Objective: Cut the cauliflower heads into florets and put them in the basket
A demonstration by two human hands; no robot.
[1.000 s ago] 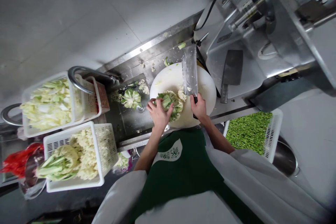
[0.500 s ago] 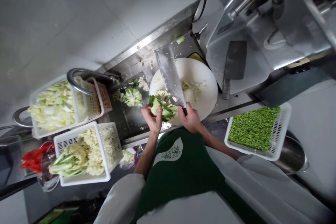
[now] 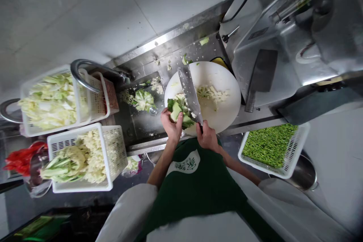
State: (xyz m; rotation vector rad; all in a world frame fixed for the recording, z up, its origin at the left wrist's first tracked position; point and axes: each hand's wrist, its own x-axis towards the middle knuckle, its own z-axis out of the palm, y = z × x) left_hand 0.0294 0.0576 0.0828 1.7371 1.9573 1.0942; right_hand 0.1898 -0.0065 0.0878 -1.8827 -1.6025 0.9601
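My left hand [image 3: 171, 126] grips a cauliflower core with green leaves [image 3: 179, 112] at the near left edge of a round white cutting board [image 3: 224, 83]. My right hand [image 3: 208, 137] is closed on the handle of a cleaver [image 3: 189, 92], whose blade lies tilted against the cauliflower's right side. Cut white florets [image 3: 211, 92] lie loose in the middle of the board.
Another cauliflower piece [image 3: 143, 99] lies in the steel sink beside the tap [image 3: 85, 69]. White baskets hold leaves [image 3: 49, 100], cauliflower [image 3: 82, 157] and chopped greens [image 3: 269, 144]. A second cleaver [image 3: 259, 77] rests on the steel machine [image 3: 286, 30] at the right.
The cleaver swung from pointing straight away to slanting left against the cauliflower. Florets came off and now lie on the board's middle. My hands drew nearer to my body.
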